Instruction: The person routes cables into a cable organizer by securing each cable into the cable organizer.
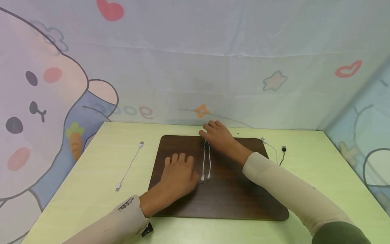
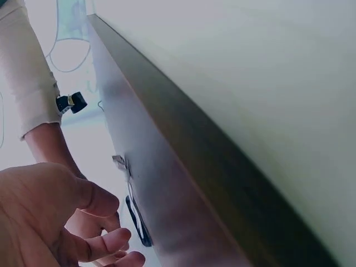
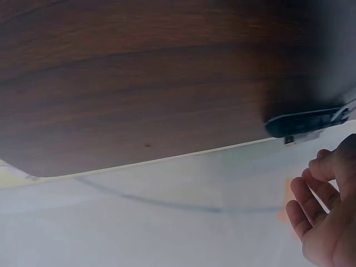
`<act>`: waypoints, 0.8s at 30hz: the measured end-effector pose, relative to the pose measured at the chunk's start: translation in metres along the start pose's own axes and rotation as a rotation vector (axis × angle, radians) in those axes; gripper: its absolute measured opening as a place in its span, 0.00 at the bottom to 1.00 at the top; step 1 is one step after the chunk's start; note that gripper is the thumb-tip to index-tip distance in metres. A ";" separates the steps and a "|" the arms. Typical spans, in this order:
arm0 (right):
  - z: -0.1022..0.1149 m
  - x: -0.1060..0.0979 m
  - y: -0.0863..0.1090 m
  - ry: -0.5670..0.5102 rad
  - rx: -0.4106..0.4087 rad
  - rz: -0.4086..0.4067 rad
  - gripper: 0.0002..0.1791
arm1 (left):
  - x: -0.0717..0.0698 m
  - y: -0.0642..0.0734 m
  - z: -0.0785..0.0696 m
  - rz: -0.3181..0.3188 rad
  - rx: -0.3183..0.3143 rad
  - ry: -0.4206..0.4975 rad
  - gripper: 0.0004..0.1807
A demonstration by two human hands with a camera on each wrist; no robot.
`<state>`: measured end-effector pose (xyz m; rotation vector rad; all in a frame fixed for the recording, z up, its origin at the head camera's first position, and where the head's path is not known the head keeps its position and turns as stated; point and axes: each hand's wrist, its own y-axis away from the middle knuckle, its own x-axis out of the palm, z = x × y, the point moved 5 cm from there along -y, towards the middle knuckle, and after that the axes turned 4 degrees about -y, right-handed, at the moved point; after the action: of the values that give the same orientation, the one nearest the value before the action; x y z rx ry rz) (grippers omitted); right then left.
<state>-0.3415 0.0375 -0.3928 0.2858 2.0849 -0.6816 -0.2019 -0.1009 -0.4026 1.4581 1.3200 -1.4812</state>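
Nothing is seen gripped by the right hand: its fingers are loosely bent, held at the far edge of the dark wood-grain board, right by the upper ends of two white USB cables. And the left hand? Held loosely spread over the board's left half, thumb near the cables' lower plugs, nothing seen held there either. The pair is laid side by side on the board, nearly parallel, with a black oval object at the upper ends; what it is cannot be told. A plug seems to be poked past the edge, and there's the danger: if it is brushed by a fingertip, the pair could be skewed. Should the left thumb be dropped carelessly, the lower plugs could be knocked apart. Farther out, another white USB cable is stretched along the table at left; at right, a white cable and a black USB cable are partly hidden by a sleeve.
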 end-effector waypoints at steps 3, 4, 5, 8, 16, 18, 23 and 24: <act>0.005 -0.002 -0.006 0.009 -0.005 0.006 0.10 | -0.003 0.004 0.007 -0.023 -0.007 -0.005 0.13; 0.007 -0.003 -0.008 0.014 -0.007 0.005 0.10 | -0.004 0.005 0.008 -0.030 -0.009 -0.006 0.13; 0.008 -0.003 -0.009 0.016 -0.008 0.009 0.11 | -0.004 0.006 0.010 -0.035 -0.010 -0.006 0.13; 0.013 -0.004 -0.013 0.021 -0.011 0.023 0.12 | -0.006 0.008 0.013 -0.041 -0.014 -0.011 0.13; 0.029 -0.007 -0.023 0.007 -0.048 0.057 0.13 | -0.013 0.014 0.019 -0.040 -0.038 -0.041 0.12; 0.033 -0.006 -0.026 0.005 -0.055 0.054 0.12 | -0.013 0.016 0.021 -0.040 -0.044 -0.046 0.12; 0.044 -0.002 -0.033 -0.008 -0.065 0.097 0.08 | -0.013 0.021 0.027 -0.027 -0.064 -0.051 0.12; 0.046 -0.002 -0.034 -0.008 -0.065 0.112 0.08 | -0.013 0.022 0.028 -0.023 -0.070 -0.052 0.12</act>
<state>-0.3235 -0.0169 -0.3995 0.3594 2.0621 -0.5465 -0.1879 -0.1354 -0.3980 1.3559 1.3480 -1.4626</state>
